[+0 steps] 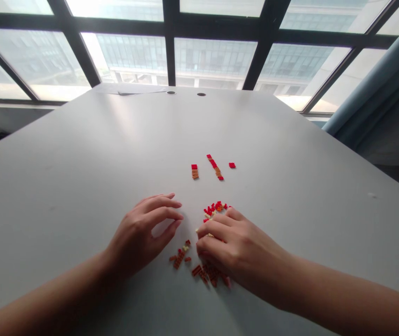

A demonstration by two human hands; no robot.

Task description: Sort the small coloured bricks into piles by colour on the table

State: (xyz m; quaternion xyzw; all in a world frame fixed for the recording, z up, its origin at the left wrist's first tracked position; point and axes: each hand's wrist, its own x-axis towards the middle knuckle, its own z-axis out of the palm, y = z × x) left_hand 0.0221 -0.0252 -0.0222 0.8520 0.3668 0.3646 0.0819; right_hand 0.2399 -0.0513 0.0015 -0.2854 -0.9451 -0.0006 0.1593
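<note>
My left hand [145, 231] rests on the white table with its fingers apart and nothing in them. To its right, my right hand [229, 242] bends over a loose pile of small red, brown and cream bricks [210, 212], its fingers curled together. What those fingers hold, if anything, is hidden. Brown bricks [204, 273] spill out below that hand. A smaller brown cluster [179, 257] lies between the two hands. Farther off are a short red and orange-brown strip [194, 171], a longer slanted strip [215, 167] and a small red block [232, 165].
The white table [115, 154] stretches toward large windows with dark frames [170, 56]. Two round holes [201, 94] and a flat pale sheet [129, 89] are at its far edge. A blue-grey curtain [378, 74] hangs at the right.
</note>
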